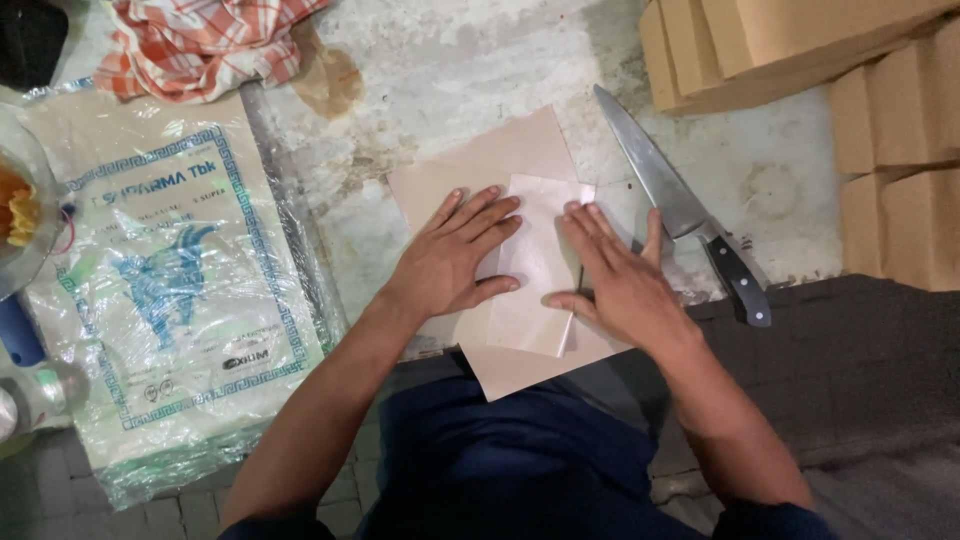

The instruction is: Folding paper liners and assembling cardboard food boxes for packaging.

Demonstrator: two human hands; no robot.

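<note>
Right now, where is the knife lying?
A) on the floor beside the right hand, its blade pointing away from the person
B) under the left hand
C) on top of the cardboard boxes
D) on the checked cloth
A: the knife lies flat on the floor just outside the right hand, black handle nearer the person, blade pointing away.

Head camera, single view: worn on my head, facing steeply down over my lap at close range. Frame centres on my hands on the paper; bag at left, boxes at right.
</note>
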